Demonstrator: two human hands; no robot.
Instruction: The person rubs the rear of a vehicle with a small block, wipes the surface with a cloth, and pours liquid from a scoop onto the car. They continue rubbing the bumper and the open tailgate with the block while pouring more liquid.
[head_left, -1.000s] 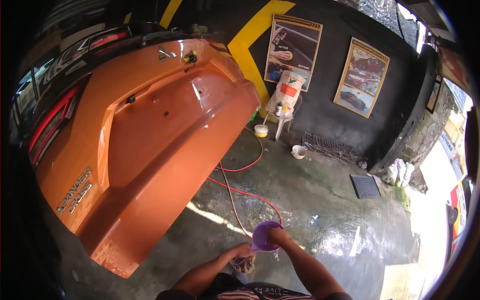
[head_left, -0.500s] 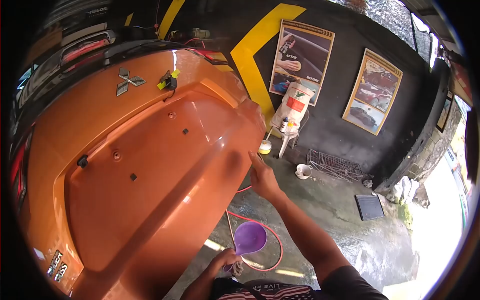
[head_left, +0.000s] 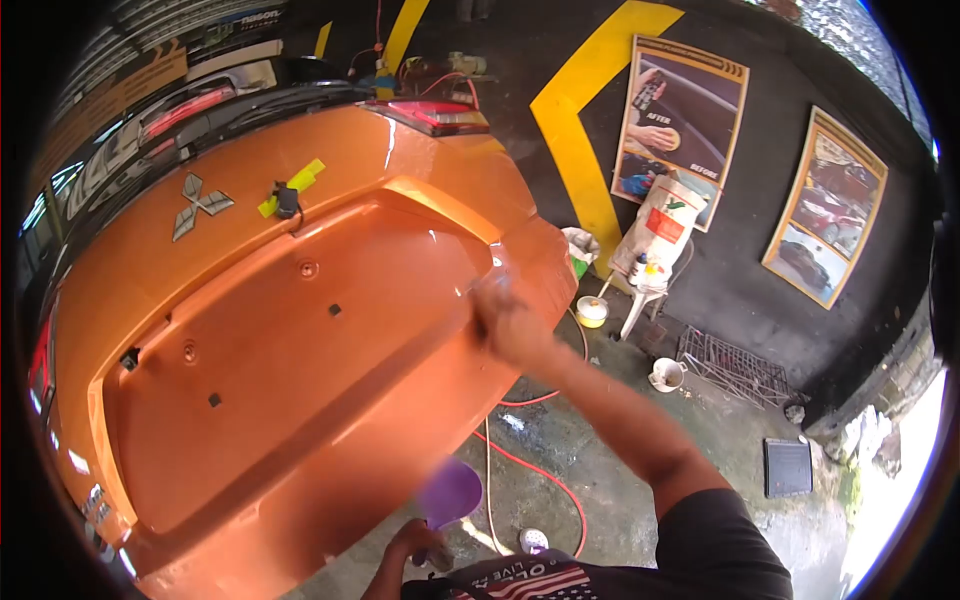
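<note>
There are two hands, one purple dipper, one orange car and two gold-edged posters

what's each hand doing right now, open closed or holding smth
Left hand: closed, holding the purple dipper.
Right hand: blurred, over the orange tailgate; open or closed cannot be told.

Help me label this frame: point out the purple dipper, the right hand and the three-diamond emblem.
Purple dipper (head_left: 454, 493): head view, on its bowl.
Right hand (head_left: 512, 332): head view, on its blurred back.
Three-diamond emblem (head_left: 202, 204): head view, where the diamonds meet.
</note>
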